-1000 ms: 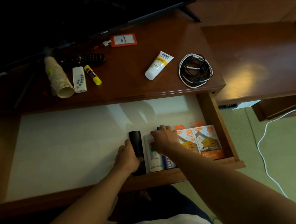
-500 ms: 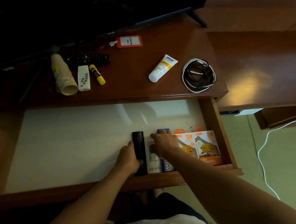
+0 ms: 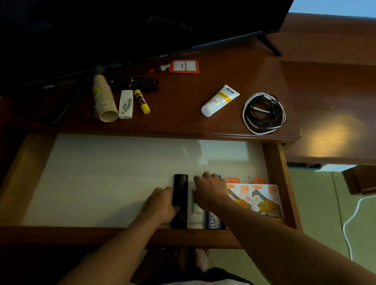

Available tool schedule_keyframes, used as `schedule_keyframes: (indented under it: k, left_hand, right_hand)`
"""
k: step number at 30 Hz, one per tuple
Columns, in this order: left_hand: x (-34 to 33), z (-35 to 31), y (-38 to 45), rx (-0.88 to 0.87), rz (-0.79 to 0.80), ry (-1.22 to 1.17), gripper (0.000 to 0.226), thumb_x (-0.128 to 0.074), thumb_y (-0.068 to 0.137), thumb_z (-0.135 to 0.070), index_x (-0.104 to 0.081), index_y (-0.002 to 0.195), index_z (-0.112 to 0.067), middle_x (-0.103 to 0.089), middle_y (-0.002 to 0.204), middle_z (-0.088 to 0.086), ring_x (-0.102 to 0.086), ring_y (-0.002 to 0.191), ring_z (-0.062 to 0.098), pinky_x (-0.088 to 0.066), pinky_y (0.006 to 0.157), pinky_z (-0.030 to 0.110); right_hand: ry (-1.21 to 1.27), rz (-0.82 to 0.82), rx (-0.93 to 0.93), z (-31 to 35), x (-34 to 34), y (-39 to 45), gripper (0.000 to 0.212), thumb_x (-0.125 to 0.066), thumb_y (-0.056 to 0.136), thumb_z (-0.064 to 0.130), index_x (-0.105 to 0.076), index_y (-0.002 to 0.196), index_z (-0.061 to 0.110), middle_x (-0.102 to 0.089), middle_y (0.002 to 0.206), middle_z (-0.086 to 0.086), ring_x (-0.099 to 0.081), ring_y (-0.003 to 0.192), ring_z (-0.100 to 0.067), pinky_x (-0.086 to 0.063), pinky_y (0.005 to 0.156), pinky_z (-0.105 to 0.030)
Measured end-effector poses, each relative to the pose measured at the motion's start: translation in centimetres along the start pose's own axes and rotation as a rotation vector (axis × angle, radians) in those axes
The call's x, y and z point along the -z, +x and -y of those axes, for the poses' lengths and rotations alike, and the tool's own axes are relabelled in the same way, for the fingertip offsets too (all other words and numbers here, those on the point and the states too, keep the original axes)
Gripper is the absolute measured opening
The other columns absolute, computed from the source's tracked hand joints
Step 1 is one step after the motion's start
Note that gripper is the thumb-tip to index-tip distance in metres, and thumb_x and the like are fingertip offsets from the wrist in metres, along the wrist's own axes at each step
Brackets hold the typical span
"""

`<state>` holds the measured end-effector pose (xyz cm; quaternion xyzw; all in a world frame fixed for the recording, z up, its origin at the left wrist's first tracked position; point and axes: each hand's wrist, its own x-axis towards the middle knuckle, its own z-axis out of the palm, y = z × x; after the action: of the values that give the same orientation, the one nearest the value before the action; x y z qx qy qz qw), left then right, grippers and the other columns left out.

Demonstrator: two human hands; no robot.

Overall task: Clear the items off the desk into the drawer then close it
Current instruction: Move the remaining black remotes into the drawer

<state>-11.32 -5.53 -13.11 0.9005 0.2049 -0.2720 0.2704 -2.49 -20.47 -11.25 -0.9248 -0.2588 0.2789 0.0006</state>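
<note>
Wooden drawer (image 3: 275,180) open — black bar (image 3: 180,200), boxes (image 3: 254,196) inside.

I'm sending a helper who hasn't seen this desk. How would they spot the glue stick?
On the desk, look left, under the TV. A stack of paper cups, a white remote and the glue stick lie side by side. It is the rightmost: small, yellow.
</note>
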Motion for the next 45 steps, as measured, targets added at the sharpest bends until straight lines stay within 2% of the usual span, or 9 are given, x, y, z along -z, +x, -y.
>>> schedule_keyframes:
  k: [4,12,18,21,25,29,33,37,45]
  left_hand:
    - [2.4,0.8,-0.8,0.025,-0.123,-0.061,0.061,-0.062,0.094,-0.036,-0.041,0.148,-0.017,-0.045,0.144,0.011,-0.051,0.126,0.028,-0.046,0.102,0.040]
    - [11.4,3.2,-1.0,0.028,-0.489,-0.190,0.045,-0.065,0.092,-0.028,-0.057,0.135,-0.017,-0.056,0.130,0.007,-0.057,0.114,0.026,-0.051,0.093,0.038]
    - [18.8,6.8,0.5,0.032,-0.681,-0.251,0.034,-0.065,0.090,-0.021,-0.062,0.124,-0.017,-0.059,0.121,0.007,-0.059,0.106,0.028,-0.052,0.087,0.040]
    - [22.4,8.8,2.0,0.022,-0.738,-0.240,0.030,-0.064,0.090,-0.017,-0.064,0.120,-0.017,-0.059,0.117,0.007,-0.059,0.106,0.029,-0.051,0.084,0.039]
    - [26.5,10.9,4.9,0.048,-0.758,-0.188,0.030,-0.064,0.089,-0.016,-0.066,0.119,-0.015,-0.060,0.120,0.011,-0.059,0.109,0.034,-0.051,0.086,0.040]
    - [29.5,12.4,7.7,0.113,-0.668,-0.046,0.043,-0.062,0.090,-0.022,-0.057,0.133,-0.018,-0.053,0.133,0.013,-0.052,0.119,0.039,-0.048,0.094,0.045]
    - [30.7,13.5,9.7,0.108,-0.605,0.099,0.049,-0.060,0.093,-0.027,-0.050,0.140,-0.018,-0.047,0.140,0.011,-0.046,0.122,0.040,-0.045,0.096,0.047]
    - [31.4,13.6,11.0,0.128,-0.575,0.149,0.050,-0.059,0.095,-0.032,-0.046,0.141,-0.017,-0.046,0.142,0.013,-0.044,0.125,0.041,-0.045,0.096,0.050]
    - [32.2,14.1,13.0,0.114,-0.573,0.095,0.048,-0.061,0.096,-0.024,-0.044,0.140,-0.016,-0.052,0.134,0.020,-0.047,0.123,0.044,-0.047,0.087,0.051]
  right_hand:
    - [0.073,-0.071,0.089,1.9,1.8,0.6,0.042,-0.059,0.097,0.029,-0.051,0.135,0.015,-0.053,0.132,-0.014,-0.052,0.120,-0.034,-0.047,0.096,-0.045]
    - [0.265,-0.265,0.212,9.1,8.0,4.1,0.042,-0.050,0.099,0.034,-0.053,0.138,0.019,-0.055,0.134,-0.009,-0.055,0.119,-0.029,-0.051,0.096,-0.044]
    - [0.336,-0.445,0.251,13.2,13.1,8.3,0.027,-0.050,0.094,0.024,-0.064,0.115,0.014,-0.061,0.109,-0.013,-0.060,0.097,-0.036,-0.049,0.073,-0.036]
    - [0.311,-0.489,0.244,14.6,15.7,10.9,0.030,-0.051,0.095,0.022,-0.063,0.121,0.013,-0.061,0.114,-0.014,-0.059,0.101,-0.034,-0.050,0.076,-0.036]
    - [0.247,-0.503,0.201,16.2,18.7,14.2,0.039,-0.054,0.098,0.027,-0.054,0.136,0.016,-0.056,0.131,-0.012,-0.052,0.121,-0.032,-0.051,0.096,-0.047]
    - [0.126,-0.439,0.129,17.3,21.0,17.6,0.052,-0.059,0.096,0.021,-0.045,0.146,0.018,-0.049,0.143,-0.011,-0.044,0.132,-0.034,-0.042,0.106,-0.051]
    - [0.028,-0.392,0.097,17.5,22.2,20.2,0.066,-0.061,0.090,0.009,-0.039,0.151,0.025,-0.044,0.149,-0.009,-0.038,0.138,-0.034,-0.037,0.109,-0.053]
    - [-0.070,-0.326,0.088,17.6,22.5,22.3,0.070,-0.065,0.090,0.014,-0.035,0.152,0.027,-0.040,0.154,-0.009,-0.033,0.143,-0.036,-0.032,0.113,-0.055]
    - [-0.083,-0.350,0.127,17.4,22.7,24.0,0.065,-0.067,0.089,0.010,-0.040,0.148,0.021,-0.058,0.134,-0.010,-0.054,0.124,-0.033,-0.044,0.102,-0.049]
